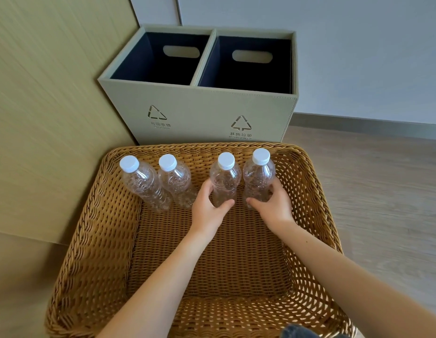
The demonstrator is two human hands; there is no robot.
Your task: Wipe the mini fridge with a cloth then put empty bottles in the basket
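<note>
Several clear empty bottles with white caps stand upright in a row along the far wall of a brown wicker basket [95, 230]. My left hand [207, 208] grips the lower part of the third bottle [224, 179]. Around the base of the rightmost bottle [258, 174] my right hand [273, 206] is closed. The two bottles on the left [141, 184], [175, 181] stand free, untouched. Both of my forearms reach over the basket's near rim. No fridge and no cloth are in view.
A beige two-compartment recycling bin [200, 111] with dark inner liners stands right behind the basket. A wood-grain panel [41, 118] rises on the left. Wooden floor [382, 191] extends to the right, with a pale wall behind.
</note>
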